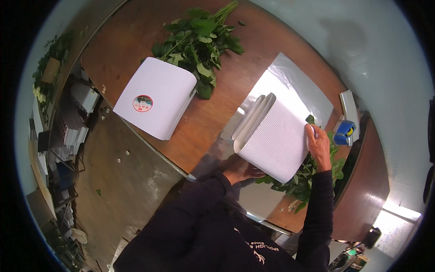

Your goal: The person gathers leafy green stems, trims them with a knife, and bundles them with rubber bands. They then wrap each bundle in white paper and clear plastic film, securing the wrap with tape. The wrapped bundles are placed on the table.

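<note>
A folded wrap of white corrugated paper (275, 139) lies at the table's near right, its layers curled over at the left end. My right hand (318, 144) pinches its right edge, thumb on top. Against its lower left edge is my left hand (242, 169), fingers partly hidden under the paper. Green leafy stems (300, 180) show beneath and right of the wrap. Under all this, clear plastic film (295, 81) spreads over the wooden table (251, 44). To the left, another folded white paper bundle (163, 88) bears a round red-edged sticker.
A leafy bunch of stems (204, 40) lies at the back of the table. A blue tape dispenser (344, 132) stands at right beside a long pale box (349, 108). Shelving with stacked papers (73, 136) stands at far left beyond the floor.
</note>
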A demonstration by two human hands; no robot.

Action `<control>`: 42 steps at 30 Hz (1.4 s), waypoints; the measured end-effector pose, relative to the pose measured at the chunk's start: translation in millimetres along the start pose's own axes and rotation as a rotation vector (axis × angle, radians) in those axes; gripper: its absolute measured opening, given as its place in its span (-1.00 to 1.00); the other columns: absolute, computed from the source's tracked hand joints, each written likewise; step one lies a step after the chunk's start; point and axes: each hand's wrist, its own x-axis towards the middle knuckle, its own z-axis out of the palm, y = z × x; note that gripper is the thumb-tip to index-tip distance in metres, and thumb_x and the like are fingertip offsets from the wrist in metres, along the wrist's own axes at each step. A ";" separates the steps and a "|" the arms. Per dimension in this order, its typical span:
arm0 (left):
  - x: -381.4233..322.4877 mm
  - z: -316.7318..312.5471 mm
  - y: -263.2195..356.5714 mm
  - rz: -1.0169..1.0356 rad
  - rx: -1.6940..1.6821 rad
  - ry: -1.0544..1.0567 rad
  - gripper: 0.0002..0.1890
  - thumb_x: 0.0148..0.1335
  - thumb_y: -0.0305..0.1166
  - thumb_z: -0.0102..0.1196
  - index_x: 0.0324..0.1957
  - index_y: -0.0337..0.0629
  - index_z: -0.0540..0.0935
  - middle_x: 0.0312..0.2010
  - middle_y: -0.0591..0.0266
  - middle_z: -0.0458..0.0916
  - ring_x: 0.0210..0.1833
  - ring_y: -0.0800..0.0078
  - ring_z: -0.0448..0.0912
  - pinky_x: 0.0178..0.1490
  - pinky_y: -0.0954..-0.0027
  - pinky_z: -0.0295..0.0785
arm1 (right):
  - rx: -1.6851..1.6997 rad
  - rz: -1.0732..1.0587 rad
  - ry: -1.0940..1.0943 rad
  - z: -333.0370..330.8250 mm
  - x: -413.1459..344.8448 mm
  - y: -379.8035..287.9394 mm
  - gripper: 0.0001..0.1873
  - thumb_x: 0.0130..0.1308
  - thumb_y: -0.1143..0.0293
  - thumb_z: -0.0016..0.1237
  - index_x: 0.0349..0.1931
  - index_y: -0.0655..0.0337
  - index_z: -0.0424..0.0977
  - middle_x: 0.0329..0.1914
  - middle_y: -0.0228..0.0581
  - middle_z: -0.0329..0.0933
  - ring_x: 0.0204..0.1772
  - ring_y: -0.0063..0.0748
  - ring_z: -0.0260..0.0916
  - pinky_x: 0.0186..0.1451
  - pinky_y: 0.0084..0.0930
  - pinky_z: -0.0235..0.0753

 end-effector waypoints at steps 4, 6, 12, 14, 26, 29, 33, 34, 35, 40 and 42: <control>4.7 4.0 11.8 -0.072 -0.029 0.135 -0.64 0.56 -0.07 -0.01 0.19 -0.06 0.51 0.04 0.16 0.67 0.01 0.25 0.72 -0.13 0.06 0.81 | 0.024 0.004 -0.084 14.6 22.5 14.4 -0.46 0.52 -0.08 -0.01 0.15 0.23 0.63 -0.14 0.22 0.58 -0.05 0.10 0.53 0.06 -0.17 0.49; 5.7 5.6 13.7 -0.075 -0.038 0.157 -0.64 0.57 -0.06 -0.02 0.19 -0.04 0.51 0.04 0.18 0.68 0.01 0.25 0.73 -0.14 0.03 0.80 | 0.001 -0.005 -0.067 20.8 24.7 22.0 -0.47 0.53 -0.08 -0.02 0.16 0.21 0.62 -0.13 0.23 0.58 -0.04 0.11 0.53 0.09 -0.16 0.48; 6.8 4.8 11.6 -0.045 -0.066 0.113 -0.62 0.61 -0.02 -0.12 0.21 -0.02 0.51 0.05 0.21 0.70 0.02 0.23 0.74 -0.18 0.00 0.77 | -0.059 0.028 -0.070 30.4 21.7 33.9 -0.48 0.54 -0.07 -0.04 0.20 0.17 0.60 -0.09 0.25 0.56 -0.01 0.13 0.52 0.13 -0.13 0.47; 5.3 4.9 12.4 -0.034 -0.002 0.137 -0.61 0.61 -0.02 -0.14 0.22 -0.02 0.51 0.05 0.21 0.70 0.01 0.24 0.74 -0.18 0.01 0.77 | -0.073 -0.016 -0.036 30.8 21.7 32.8 -0.51 0.56 -0.02 -0.07 0.14 0.24 0.59 -0.17 0.21 0.56 -0.08 0.05 0.53 0.06 -0.17 0.47; -1.6 3.9 11.4 -0.030 -0.012 0.090 -0.62 0.61 -0.04 -0.11 0.18 -0.08 0.54 -0.02 0.22 0.75 -0.11 0.30 0.78 -0.17 0.06 0.78 | -0.038 -0.039 -0.010 34.4 11.4 34.8 -0.44 0.56 -0.04 -0.06 0.23 0.28 0.57 -0.13 0.22 0.55 -0.01 0.11 0.52 0.14 -0.14 0.46; 1.5 -1.3 12.2 0.007 0.051 0.068 -0.61 0.61 -0.03 -0.12 0.17 -0.07 0.54 0.03 0.22 0.73 -0.06 0.34 0.76 -0.18 0.08 0.79 | -0.060 -0.040 0.013 39.8 10.7 33.5 -0.43 0.56 -0.05 -0.07 0.25 0.29 0.55 -0.10 0.22 0.55 -0.01 0.11 0.52 0.14 -0.15 0.47; 2.6 -8.4 10.6 -0.006 0.112 0.205 -0.65 0.59 -0.14 -0.08 0.18 -0.14 0.53 0.09 0.06 0.69 0.04 0.19 0.73 -0.03 0.02 0.72 | -0.106 -0.061 0.050 41.0 7.6 24.6 -0.39 0.56 -0.06 -0.07 0.31 0.30 0.49 -0.06 0.19 0.54 -0.01 0.13 0.51 0.15 -0.15 0.47; 0.6 -11.6 11.0 0.000 0.213 0.293 -0.66 0.60 -0.14 -0.11 0.13 -0.17 0.54 0.05 0.03 0.71 0.02 0.16 0.73 0.01 0.06 0.70 | -0.123 -0.073 0.069 39.1 5.5 21.5 -0.38 0.56 -0.07 -0.07 0.33 0.30 0.48 -0.05 0.18 0.54 -0.01 0.14 0.51 0.15 -0.15 0.47; -2.3 -15.9 11.4 0.006 0.316 0.380 -0.65 0.60 -0.14 -0.14 0.08 -0.21 0.56 0.02 0.00 0.73 0.00 0.13 0.74 0.05 0.09 0.67 | -0.162 -0.065 0.104 37.2 2.6 18.0 -0.37 0.56 -0.08 -0.07 0.33 0.31 0.47 -0.03 0.18 0.53 0.00 0.13 0.51 0.15 -0.17 0.48; -57.6 -61.8 20.5 0.815 1.794 0.726 -0.54 0.39 -0.46 -0.01 0.30 -0.42 0.43 0.41 -0.24 0.38 0.49 -0.10 0.32 0.52 -0.10 0.20 | -0.026 -0.018 0.319 15.6 -21.6 -0.7 -0.50 0.56 0.11 0.04 0.26 0.35 0.50 0.16 0.03 0.53 0.00 -0.19 0.56 -0.01 -0.36 0.60; -66.5 -80.2 24.9 0.900 2.033 0.725 -0.43 0.33 -0.53 0.02 0.38 -0.47 0.35 0.49 -0.27 0.26 0.58 -0.12 0.19 0.61 -0.13 0.02 | 0.190 -0.046 0.427 13.3 -37.0 -8.4 -0.64 0.55 0.31 0.07 0.21 0.35 0.52 0.19 -0.11 0.53 -0.01 -0.35 0.56 -0.12 -0.45 0.62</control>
